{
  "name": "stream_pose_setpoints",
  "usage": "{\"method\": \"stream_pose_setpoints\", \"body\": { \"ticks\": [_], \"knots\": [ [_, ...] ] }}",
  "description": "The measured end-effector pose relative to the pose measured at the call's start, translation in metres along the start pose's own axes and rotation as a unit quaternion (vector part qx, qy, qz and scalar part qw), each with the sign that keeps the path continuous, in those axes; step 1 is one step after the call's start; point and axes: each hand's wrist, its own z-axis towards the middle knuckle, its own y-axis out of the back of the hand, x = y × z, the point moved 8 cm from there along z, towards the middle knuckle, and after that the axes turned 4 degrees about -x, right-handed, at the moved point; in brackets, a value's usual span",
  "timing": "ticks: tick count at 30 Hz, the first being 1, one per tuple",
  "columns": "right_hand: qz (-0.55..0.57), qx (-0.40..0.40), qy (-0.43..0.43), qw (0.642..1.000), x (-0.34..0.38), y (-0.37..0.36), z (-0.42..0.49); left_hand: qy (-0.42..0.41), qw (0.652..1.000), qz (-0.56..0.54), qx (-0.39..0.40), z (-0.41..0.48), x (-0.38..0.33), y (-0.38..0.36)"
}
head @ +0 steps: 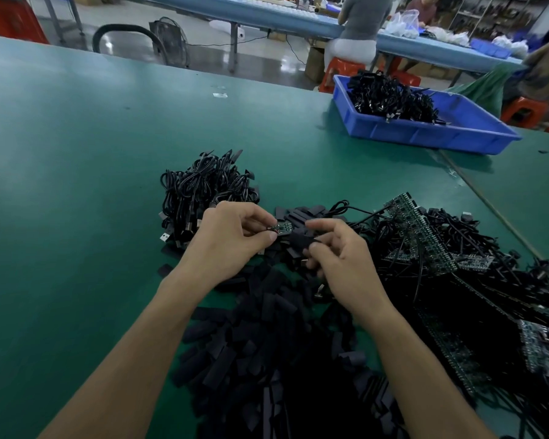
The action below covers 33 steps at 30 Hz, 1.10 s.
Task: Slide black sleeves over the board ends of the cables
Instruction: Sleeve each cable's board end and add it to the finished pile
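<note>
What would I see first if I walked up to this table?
Two hands in the middle: the left hand pinches a little green board, the right hand holds a black sleeve. A heap of sleeves lies nearest, and a blue bin of cables sits far right.

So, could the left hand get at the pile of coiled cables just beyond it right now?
Probably yes: the pile of coiled cables lies just beyond the left hand with nothing between, though its fingers are pinching a small board.
</note>
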Motion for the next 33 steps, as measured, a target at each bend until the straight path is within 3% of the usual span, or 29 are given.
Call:
{"method": "stream_pose_setpoints", "body": {
  "ticks": [5,13,33],
  "knots": [
    [0.054,-0.041,-0.016,0.998,-0.001,0.009,0.002,0.006,1.0,-0.016,0.001,0.001,0.001,-0.001],
    [0.035,-0.066,0.042,0.996,0.011,0.017,0.001,0.031,0.998,-0.056,0.014,0.001,0.003,-0.004],
    [0.087,-0.092,0.047,0.991,0.013,0.01,-0.002,0.025,0.993,-0.107,0.05,0.001,-0.003,-0.011]
  ]
}}
